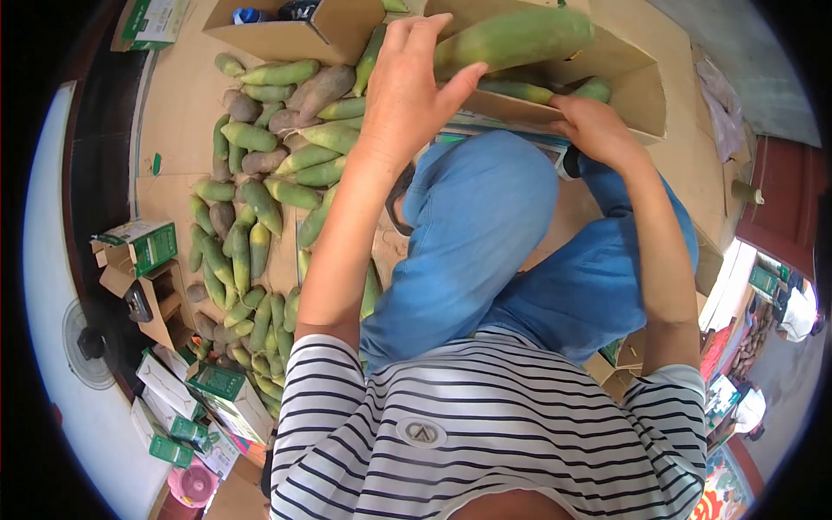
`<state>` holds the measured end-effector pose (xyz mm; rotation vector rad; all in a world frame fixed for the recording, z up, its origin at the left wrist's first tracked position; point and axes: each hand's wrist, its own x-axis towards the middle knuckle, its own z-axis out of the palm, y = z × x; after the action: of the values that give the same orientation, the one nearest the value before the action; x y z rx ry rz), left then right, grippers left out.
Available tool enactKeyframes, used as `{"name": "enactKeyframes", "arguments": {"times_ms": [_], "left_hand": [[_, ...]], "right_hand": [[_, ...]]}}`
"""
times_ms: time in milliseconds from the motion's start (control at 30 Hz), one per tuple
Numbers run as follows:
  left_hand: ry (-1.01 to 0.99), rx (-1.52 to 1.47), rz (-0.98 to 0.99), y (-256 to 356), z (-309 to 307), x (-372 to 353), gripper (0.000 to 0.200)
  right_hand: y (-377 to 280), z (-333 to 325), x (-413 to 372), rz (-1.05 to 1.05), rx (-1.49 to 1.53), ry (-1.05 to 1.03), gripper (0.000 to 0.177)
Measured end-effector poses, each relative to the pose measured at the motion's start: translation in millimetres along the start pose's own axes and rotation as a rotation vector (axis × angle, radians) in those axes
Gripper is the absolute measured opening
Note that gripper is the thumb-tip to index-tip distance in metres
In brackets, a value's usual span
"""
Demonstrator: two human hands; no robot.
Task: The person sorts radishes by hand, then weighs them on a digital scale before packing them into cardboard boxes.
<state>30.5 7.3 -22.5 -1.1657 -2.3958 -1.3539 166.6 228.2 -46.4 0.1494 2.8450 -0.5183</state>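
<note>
Above an open cardboard box (637, 74), a large green radish (520, 39) is tilted and slightly blurred, its left end at my left hand (416, 82). That hand has its thumb apart from the fingers, with the radish between them. My right hand (598, 130) pinches the near wall of the same box, fingers over its edge. Inside the box lie other green radishes (594, 89), partly hidden by the wall. Many loose green radishes (303, 159) are spread on cardboard left of my knees.
A second open box (286, 35) holding a blue item stands at the upper left. Green-and-white cartons (230, 390), a fan (89, 344) and a pink basin (192, 483) are at the lower left. Two people (797, 314) are at the far right.
</note>
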Motion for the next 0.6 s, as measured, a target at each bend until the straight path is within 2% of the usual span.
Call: {"name": "enactKeyframes", "arguments": {"times_ms": [133,167,200,233,333,400,467,533,600], "left_hand": [[0.052,0.015,-0.22,-58,-14,-56,0.034],[0.003,0.041,-0.321,-78,-21,-84,0.033],[-0.074,0.154,-0.332,-103,-28,-119,0.034],[-0.249,0.337,-0.406,-116,-39,-156,0.034],[-0.811,0.74,-0.673,-142,-62,-263,0.041],[-0.965,0.694,-0.875,-158,-67,-334,0.045],[-0.993,0.523,-1.107,-167,-67,-391,0.053],[-0.905,0.416,-1.205,-164,-56,-432,0.062],[-0.841,0.357,-1.293,-155,-50,-443,0.07]], "right_hand": [[12,7,1,-0.051,-0.005,-0.023,0.018],[15,11,-1,-0.117,-0.043,0.057,0.023],[17,10,0,-0.079,-0.037,0.02,0.03],[17,8,3,-0.042,-0.037,-0.012,0.037],[5,4,1,-0.006,-0.009,-0.024,0.039],[6,4,3,-0.033,0.03,-0.005,0.034],[-8,-2,4,-0.006,0.097,-0.035,0.028],[-7,-1,8,0.044,0.064,-0.074,0.025],[-11,-3,9,0.091,0.079,-0.13,0.026]]}}
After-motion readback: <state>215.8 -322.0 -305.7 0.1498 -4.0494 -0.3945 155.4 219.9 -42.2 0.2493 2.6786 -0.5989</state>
